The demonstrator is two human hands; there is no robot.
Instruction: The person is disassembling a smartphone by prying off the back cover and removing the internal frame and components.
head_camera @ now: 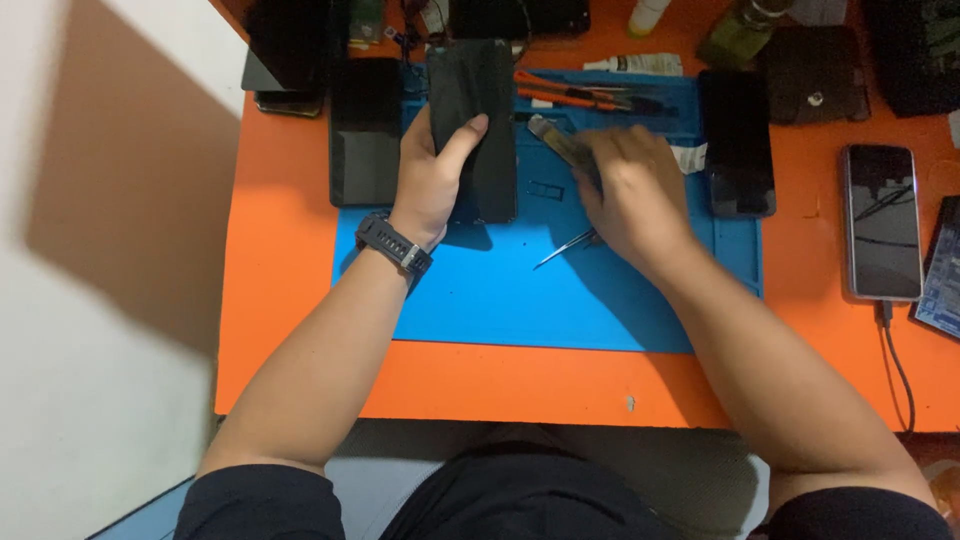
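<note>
left hand gripping black phone, blue mat

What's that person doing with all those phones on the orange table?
A person sits at an orange table with a blue mat on it. The left hand holds a black phone on the mat. The right hand holds a thin flat tool beside the phone. Metal tweezers lie on the mat by the right hand. More dark phones lie around, one plugged into a cable.
</note>
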